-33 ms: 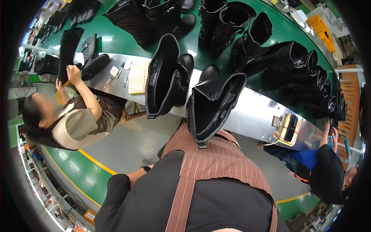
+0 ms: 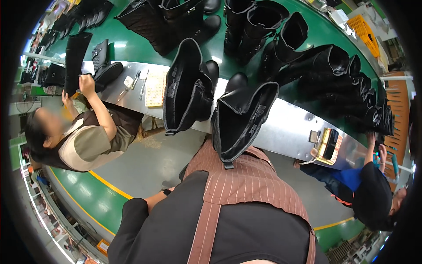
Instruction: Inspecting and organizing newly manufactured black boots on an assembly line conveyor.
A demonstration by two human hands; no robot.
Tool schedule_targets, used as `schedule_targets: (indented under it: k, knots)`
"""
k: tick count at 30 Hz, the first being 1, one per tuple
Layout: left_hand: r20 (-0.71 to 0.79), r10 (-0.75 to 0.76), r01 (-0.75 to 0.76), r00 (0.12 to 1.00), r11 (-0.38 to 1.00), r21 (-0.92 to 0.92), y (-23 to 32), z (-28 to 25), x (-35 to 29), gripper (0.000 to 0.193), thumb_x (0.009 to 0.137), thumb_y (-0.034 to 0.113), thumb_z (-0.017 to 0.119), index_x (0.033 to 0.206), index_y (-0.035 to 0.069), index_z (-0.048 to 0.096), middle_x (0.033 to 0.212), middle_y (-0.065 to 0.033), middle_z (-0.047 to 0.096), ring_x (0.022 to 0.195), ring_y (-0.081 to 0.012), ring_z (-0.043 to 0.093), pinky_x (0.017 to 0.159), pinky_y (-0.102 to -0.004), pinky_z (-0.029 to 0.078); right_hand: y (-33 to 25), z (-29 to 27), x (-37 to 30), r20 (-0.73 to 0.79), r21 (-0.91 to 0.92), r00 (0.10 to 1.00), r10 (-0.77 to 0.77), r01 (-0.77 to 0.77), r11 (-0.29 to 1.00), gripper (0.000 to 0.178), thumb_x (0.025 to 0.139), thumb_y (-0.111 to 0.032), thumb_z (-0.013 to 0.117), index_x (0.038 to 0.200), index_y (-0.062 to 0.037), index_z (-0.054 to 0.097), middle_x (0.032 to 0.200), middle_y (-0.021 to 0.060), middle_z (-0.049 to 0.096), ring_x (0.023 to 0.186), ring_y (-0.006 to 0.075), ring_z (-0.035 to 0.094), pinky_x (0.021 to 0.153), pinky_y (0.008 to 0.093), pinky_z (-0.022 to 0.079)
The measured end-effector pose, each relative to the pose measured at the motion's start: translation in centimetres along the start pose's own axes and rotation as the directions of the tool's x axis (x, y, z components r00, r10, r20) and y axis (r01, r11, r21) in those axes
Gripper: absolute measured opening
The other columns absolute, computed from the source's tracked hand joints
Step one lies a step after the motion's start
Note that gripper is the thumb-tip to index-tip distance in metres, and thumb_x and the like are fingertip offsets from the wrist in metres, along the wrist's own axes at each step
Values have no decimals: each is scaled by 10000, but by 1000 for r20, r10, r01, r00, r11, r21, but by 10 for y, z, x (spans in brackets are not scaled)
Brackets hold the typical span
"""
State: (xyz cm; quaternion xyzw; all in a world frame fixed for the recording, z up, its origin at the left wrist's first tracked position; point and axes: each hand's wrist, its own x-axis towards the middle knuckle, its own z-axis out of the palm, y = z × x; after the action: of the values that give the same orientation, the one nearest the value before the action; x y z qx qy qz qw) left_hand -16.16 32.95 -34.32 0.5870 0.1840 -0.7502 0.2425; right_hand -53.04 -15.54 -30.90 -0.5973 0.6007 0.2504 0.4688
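Observation:
Two tall black boots stand side by side in front of me, their open shafts leaning toward me. The left boot [image 2: 184, 92] and the right boot [image 2: 244, 119] rest on the metal strip [image 2: 281, 132] along the table's near edge. The right shaft overhangs the edge above my brown striped apron. Neither of my hands is seen touching them. My left forearm wears a black watch; only a sliver of my left hand [image 2: 172, 189] shows beyond it, beside the apron, fingers hidden. My right hand is out of sight.
Many black boots [image 2: 325, 66] line the green tabletop [image 2: 121, 46]. A tool, a small bottle and a yellowish printed pad [image 2: 155, 89] lie to the left. Right, a black case [image 2: 330, 144] lies on a yellow pad. Co-workers stand at both sides; the left one handles a boot [image 2: 75, 61].
The left co-worker's raised hand has shifted slightly right, away from the boot shaft. The whole view has moved a little. My two boots stay in place.

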Motion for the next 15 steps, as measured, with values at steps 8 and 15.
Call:
schedule_targets:
  k: [8,15]
  knots:
    - [-6,45,-42,999,966,253,41,-11,-30,365,872,303,650,1083,7,685,935,-136,729,810,-262,682,770,-401,547,-6,-3,-4,-16,-47,998,-56,55,997,140,862,-92,582,893,-76,717,864,209,682,825,381,673,748,439,545]
    - [-573,702,-368,423,711,599,179,-15,-117,268,836,176,656,1067,39,667,860,-150,708,801,-291,699,753,-392,558,-170,-52,-41,-67,-370,834,-548,490,790,149,850,-84,582,898,-84,723,854,232,677,815,410,671,736,452,545]
